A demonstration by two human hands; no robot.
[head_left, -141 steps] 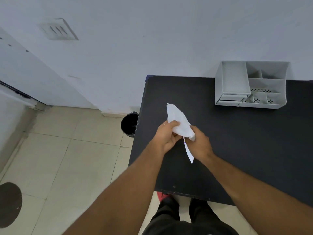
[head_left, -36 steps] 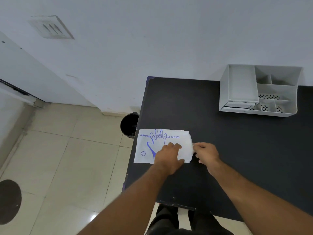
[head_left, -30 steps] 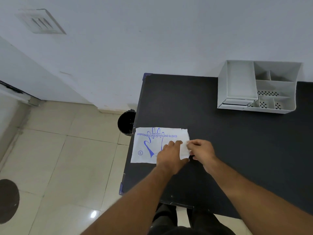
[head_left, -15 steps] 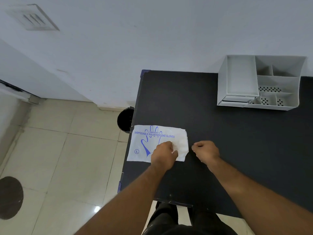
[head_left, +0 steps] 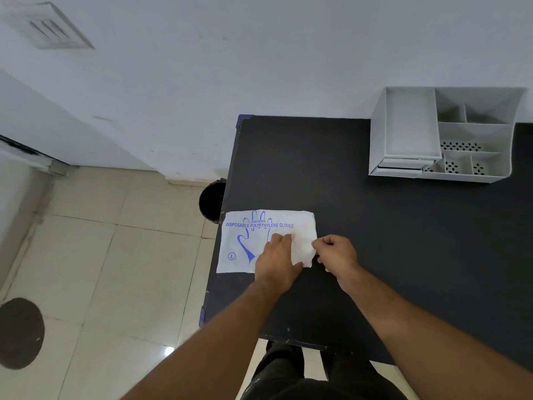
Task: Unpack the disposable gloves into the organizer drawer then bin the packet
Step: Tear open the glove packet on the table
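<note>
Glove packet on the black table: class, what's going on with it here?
A person is working on the glove packet, which lies flat at the left edge of the black table. The left hand holds it down while the right hand pinches its crumpled right end, seemingly to open it. The grey organizer stands apart at the back right, and a black bin waits on the floor.

Black table [head_left: 375, 241], wall vent [head_left: 49, 28], beige tiled floor [head_left: 101, 269], dark round floor patch [head_left: 20, 333]
</note>
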